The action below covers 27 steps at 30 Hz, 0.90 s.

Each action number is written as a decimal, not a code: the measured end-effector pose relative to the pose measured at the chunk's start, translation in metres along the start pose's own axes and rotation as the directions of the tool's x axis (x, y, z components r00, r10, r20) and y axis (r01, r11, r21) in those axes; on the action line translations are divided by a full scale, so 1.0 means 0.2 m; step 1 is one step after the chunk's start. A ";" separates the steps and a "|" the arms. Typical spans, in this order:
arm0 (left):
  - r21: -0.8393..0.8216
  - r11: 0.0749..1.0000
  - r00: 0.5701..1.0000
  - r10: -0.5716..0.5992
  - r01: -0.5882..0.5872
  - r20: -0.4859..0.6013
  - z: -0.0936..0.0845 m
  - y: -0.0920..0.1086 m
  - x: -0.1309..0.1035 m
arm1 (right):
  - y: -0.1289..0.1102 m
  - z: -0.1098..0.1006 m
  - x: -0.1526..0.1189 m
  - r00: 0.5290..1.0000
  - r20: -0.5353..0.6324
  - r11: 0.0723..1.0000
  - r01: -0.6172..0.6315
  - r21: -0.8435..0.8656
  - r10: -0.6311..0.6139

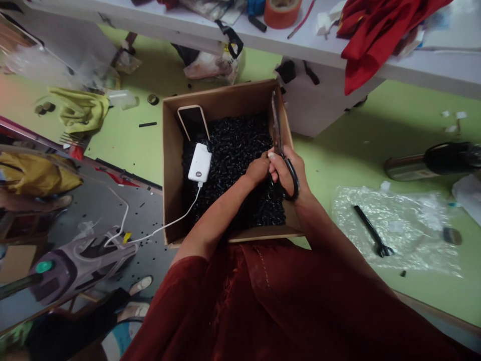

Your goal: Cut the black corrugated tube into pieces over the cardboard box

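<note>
A cardboard box [171, 170] stands in front of me, its bottom covered with many small shiny black pieces [235, 145]. Over its right side, my right hand [288, 169] is closed on dark-handled scissors [277, 123], whose blades point away from me along the right wall. My left hand [258, 169] touches the right one, fingers pinched together; whatever they hold is hidden. Inside the box at the left, a phone [192, 123] leans against the wall. A white power bank [200, 163] lies in front of it on the black pieces, with a white cable [176, 219] plugged in.
A white shelf [225, 31] crosses the far side, with red cloth [376, 35] and an orange tape roll [281, 11]. On the right are a clear plastic sheet [409, 220], a black strip [370, 228] and a steel flask [409, 163]. Another person's foot [141, 286] shows lower left.
</note>
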<state>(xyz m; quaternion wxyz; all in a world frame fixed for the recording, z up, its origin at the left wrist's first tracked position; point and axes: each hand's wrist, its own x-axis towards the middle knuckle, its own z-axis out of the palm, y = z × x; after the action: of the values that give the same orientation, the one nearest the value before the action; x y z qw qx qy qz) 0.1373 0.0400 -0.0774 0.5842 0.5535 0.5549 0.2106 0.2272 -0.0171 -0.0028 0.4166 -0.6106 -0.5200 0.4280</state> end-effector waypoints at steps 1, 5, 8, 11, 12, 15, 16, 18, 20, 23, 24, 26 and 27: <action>0.174 0.984 0.998 0.029 -0.037 0.047 0.00 -0.01 -0.01 | 0.00 0.00 0.00 1.000 0.000 1.000 -0.006 0.020 0.006; 0.724 0.669 0.974 -0.002 -0.168 0.228 -0.05 -0.03 -0.07 | 0.00 0.00 0.01 1.000 0.001 0.997 -0.003 0.076 0.003; 0.819 0.538 0.958 -0.065 -0.202 0.279 -0.12 -0.05 -0.13 | 0.01 -0.01 0.01 1.000 0.010 0.995 -0.002 0.097 0.001; 0.846 0.479 0.941 -0.108 -0.235 0.322 -0.20 -0.08 -0.19 | 0.01 0.00 0.01 1.000 0.021 0.995 -0.005 0.102 0.003; 0.847 0.472 0.933 -0.122 -0.245 0.338 -0.23 -0.09 -0.21 | 0.01 0.00 0.01 1.000 0.025 0.995 -0.010 0.100 0.008; 0.822 0.520 0.903 -0.200 -0.230 0.379 -0.29 -0.08 -0.27 | 0.00 0.00 0.01 0.999 0.030 0.997 -0.025 0.079 0.023; 0.806 0.555 0.891 -0.235 -0.204 0.388 -0.31 -0.07 -0.30 | 0.00 0.00 0.01 0.999 0.030 0.997 -0.024 0.070 0.022; 0.749 0.647 0.874 -0.275 -0.141 0.401 -0.35 -0.05 -0.35 | 0.00 0.00 0.01 1.000 0.029 0.998 -0.010 0.058 0.008; 0.673 0.737 0.876 -0.278 -0.069 0.394 -0.39 -0.03 -0.40 | 0.01 0.00 0.01 1.000 0.024 0.999 0.003 0.054 -0.004; 0.580 0.814 0.907 -0.274 0.040 0.321 -0.45 -0.04 -0.44 | 0.02 0.00 0.02 1.000 0.019 0.999 0.012 0.038 -0.013; 0.551 0.831 0.919 -0.271 0.073 0.287 -0.47 -0.04 -0.44 | 0.02 0.00 0.02 1.000 0.020 0.999 0.013 0.031 -0.013; 0.490 0.862 0.941 -0.262 0.128 0.216 -0.51 -0.06 -0.44 | 0.02 0.00 0.02 1.000 0.021 1.000 0.013 0.015 -0.013; 0.461 0.875 0.948 -0.258 0.147 0.187 -0.52 -0.07 -0.44 | 0.02 0.00 0.02 1.000 0.021 1.000 0.011 0.008 -0.011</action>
<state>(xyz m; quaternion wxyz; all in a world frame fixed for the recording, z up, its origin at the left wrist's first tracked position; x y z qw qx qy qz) 0.0148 0.0035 -0.0287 0.5256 0.6313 0.5678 -0.0527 0.2282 -0.0141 -0.0078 0.4158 -0.6015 -0.5260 0.4344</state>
